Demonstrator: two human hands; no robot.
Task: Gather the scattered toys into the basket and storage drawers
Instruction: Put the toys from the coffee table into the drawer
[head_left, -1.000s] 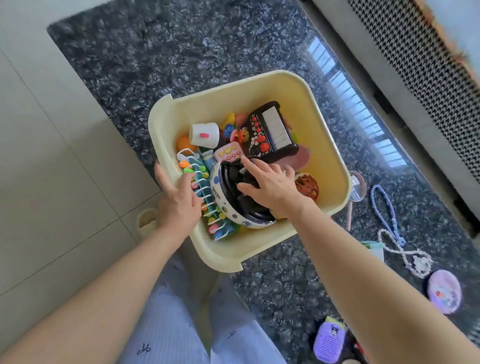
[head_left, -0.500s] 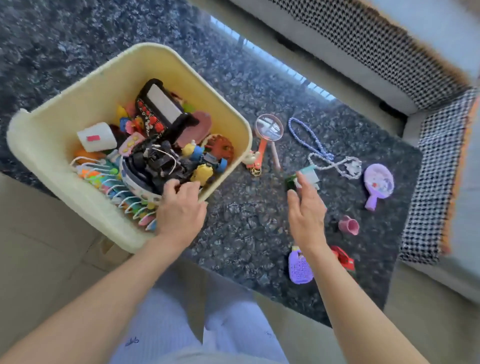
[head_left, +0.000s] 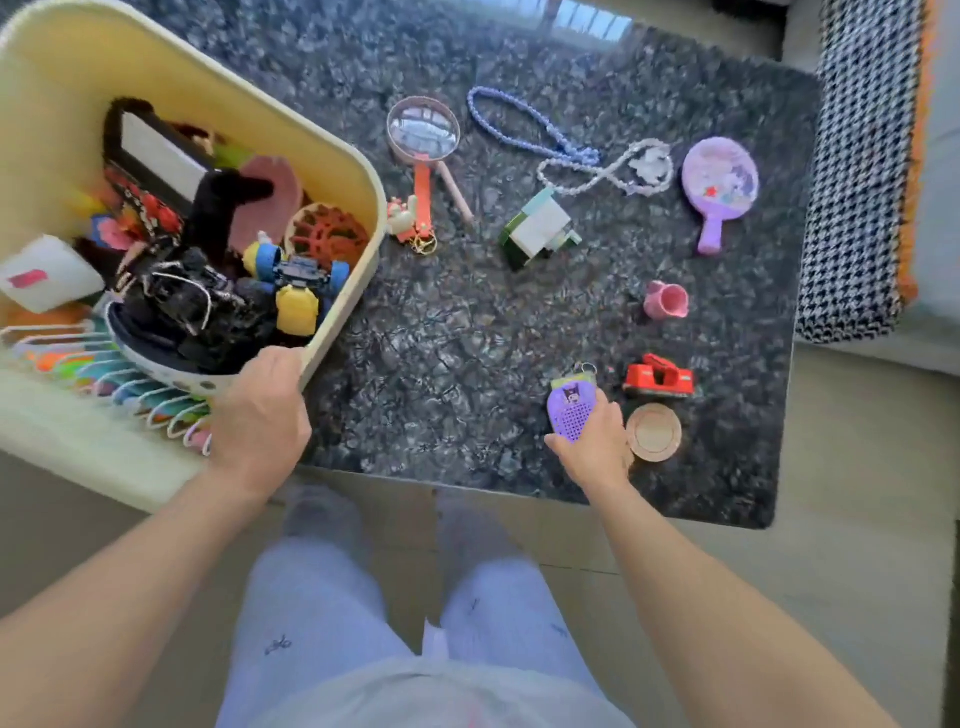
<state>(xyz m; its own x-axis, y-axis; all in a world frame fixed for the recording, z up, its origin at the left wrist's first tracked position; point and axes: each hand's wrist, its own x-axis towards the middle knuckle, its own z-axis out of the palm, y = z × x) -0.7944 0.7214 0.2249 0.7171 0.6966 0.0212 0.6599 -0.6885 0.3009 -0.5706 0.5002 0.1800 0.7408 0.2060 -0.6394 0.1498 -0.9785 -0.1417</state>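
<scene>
The pale yellow basket at the left holds several toys, among them a black toy keyboard and a yellow-and-blue toy car. My left hand grips the basket's near rim. My right hand holds a small purple toy near the table's front edge. Scattered on the dark marble table lie a magnifying glass, an orange keychain, a bead necklace, a green-white block toy, a purple hand mirror, a pink cup, a red toy and a round wooden disc.
A houndstooth-covered sofa stands along the right side of the table. My legs in light trousers are below the table's front edge, over a tiled floor.
The view swung right. My right hand dropped from near the block toy to the purple toy at the front edge and took hold of it. My left hand stayed at the basket's rim.
</scene>
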